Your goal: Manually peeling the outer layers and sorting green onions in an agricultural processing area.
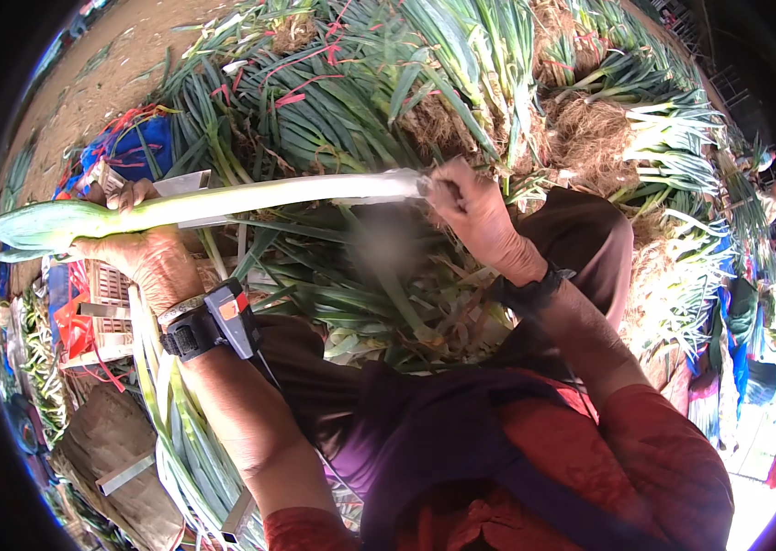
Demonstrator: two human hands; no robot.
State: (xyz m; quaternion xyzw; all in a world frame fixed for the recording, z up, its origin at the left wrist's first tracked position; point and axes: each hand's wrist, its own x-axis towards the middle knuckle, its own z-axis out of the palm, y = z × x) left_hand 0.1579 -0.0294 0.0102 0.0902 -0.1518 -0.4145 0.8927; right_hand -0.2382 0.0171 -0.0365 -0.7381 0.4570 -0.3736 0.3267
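A long leek [269,197] lies level across the view, its green leaves to the left and its white shaft to the right. My left hand [135,234] is wrapped round it where the leaves meet the shaft. At the white root end, the fingers of my right hand [471,207] are closed in a pinch, and the very tip is blurred and partly hidden by them. Below the shaft, between my knees, is a heap of loose green leaves [314,266].
Bundles of leeks [342,106] with pink ties cover the ground ahead, and more with bushy roots [590,138] lie to the right. At my left are a woven basket [111,298], a metal bar [191,184], trimmed leeks [191,422] and a brown sack [112,441].
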